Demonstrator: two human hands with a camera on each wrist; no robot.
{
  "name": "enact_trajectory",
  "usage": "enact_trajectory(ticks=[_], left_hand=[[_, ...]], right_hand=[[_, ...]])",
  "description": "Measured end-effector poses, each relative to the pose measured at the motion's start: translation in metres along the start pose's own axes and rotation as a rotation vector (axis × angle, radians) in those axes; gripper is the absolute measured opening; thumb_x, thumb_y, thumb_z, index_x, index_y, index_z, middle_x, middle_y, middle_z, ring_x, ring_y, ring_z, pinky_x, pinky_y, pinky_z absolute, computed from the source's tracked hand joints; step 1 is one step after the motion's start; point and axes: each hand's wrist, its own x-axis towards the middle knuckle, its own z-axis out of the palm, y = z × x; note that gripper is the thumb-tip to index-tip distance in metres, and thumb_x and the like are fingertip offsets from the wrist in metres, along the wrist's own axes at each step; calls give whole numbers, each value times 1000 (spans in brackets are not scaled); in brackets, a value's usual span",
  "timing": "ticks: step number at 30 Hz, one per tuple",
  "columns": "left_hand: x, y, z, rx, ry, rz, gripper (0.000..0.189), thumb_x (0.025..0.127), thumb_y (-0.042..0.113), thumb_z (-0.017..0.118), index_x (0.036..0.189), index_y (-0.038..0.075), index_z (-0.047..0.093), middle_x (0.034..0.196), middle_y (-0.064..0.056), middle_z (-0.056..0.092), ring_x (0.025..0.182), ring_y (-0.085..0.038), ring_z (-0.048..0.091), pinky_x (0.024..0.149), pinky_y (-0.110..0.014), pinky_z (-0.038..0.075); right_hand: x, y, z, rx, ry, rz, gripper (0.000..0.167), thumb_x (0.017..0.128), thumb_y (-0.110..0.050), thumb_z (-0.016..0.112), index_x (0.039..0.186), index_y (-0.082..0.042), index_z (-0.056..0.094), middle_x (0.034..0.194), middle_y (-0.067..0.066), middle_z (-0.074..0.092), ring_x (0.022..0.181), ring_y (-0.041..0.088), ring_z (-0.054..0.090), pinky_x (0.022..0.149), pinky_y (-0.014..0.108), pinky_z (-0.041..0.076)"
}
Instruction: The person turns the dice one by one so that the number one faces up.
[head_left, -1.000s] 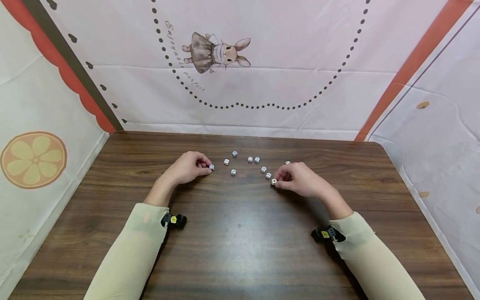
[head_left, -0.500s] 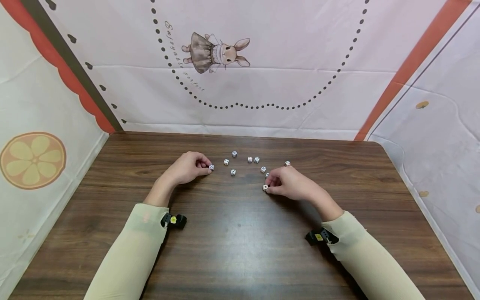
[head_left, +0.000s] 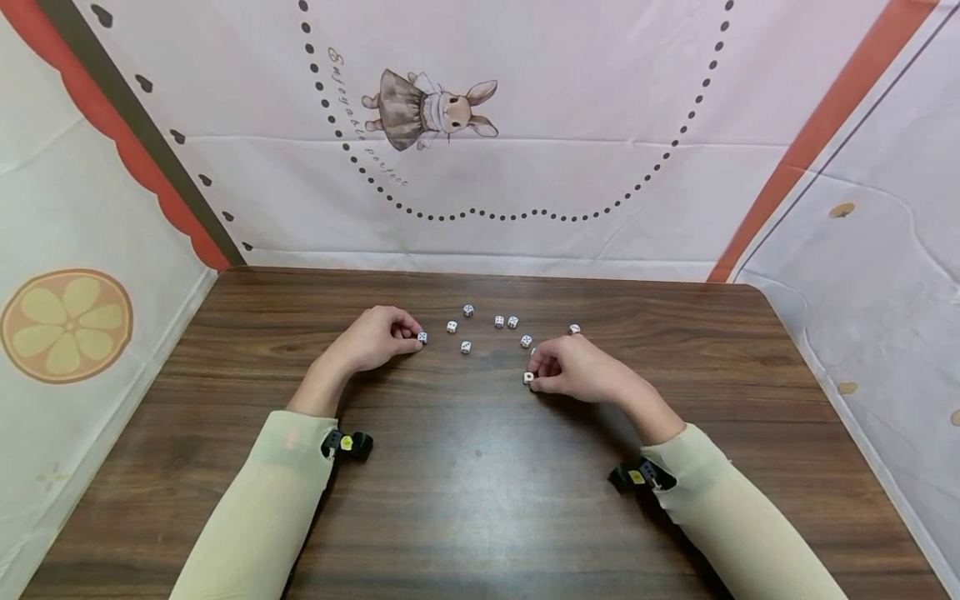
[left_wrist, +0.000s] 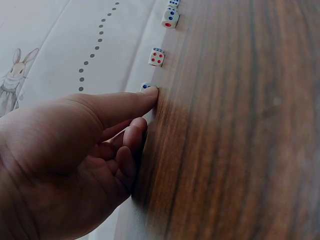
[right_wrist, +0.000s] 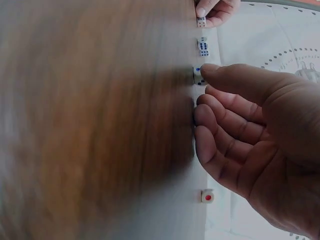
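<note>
On the left of the group of dice, my left hand (head_left: 375,340) pinches a small white die (head_left: 422,337) between thumb and fingers on the tabletop. In the left wrist view the thumb covers most of that die (left_wrist: 145,86). My right hand (head_left: 583,371) pinches another white die (head_left: 528,378), which has one large pip on top. The right wrist view shows the thumb on this die (right_wrist: 198,75) and the other fingers curled beside it. Just behind the right fingertips, a die (head_left: 534,352) is mostly hidden. A further die (head_left: 526,341) lies slightly beyond it.
Several loose dice lie between and beyond the hands, among them one die (head_left: 466,347) near the middle and one (head_left: 468,310) farther back. A lone die (head_left: 574,329) sits behind the right hand. The brown wooden table (head_left: 480,500) meets a printed cloth (head_left: 570,167) at the back.
My right hand has slid its die left and toward me, away from the slanting line of dice, and then nearly stopped. My left hand stays in place with its die.
</note>
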Motion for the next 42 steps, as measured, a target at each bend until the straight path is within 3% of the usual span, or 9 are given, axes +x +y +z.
enact_trajectory(ticks=[8,16,24,33,42], left_hand=[[-1,2,0,-4,2,-2,12,96,15,81,104,6,77,90,-4,68,84,-20,59,77,-37,48],[-1,1,0,-4,2,1,12,96,14,81,105,6,77,91,-4,68,84,-20,59,77,-36,48],[-1,2,0,-4,4,2,12,96,15,81,104,6,77,90,-4,68,84,-20,59,77,-36,48],[-1,2,0,-8,1,1,12,96,15,81,104,6,77,90,-3,68,84,-19,59,77,-36,48],[0,-1,1,-9,4,5,12,95,15,81,104,7,77,90,-3,68,84,-19,59,77,-36,48]], right_hand=[[-8,7,-12,17,65,-11,13,91,-13,85,100,-9,77,84,-8,71,80,10,66,76,33,56],[-16,23,-34,-9,159,72,13,93,-7,80,105,-4,75,86,-3,71,81,15,66,74,36,54],[-16,36,-47,-25,248,93,15,92,-4,78,106,-1,74,89,1,73,84,18,67,76,37,54],[-7,49,-49,-53,252,141,23,92,-3,79,113,2,72,98,9,74,91,25,69,83,46,55],[3,57,-45,-125,210,233,29,93,-24,83,107,-1,73,93,7,74,86,23,67,81,44,53]])
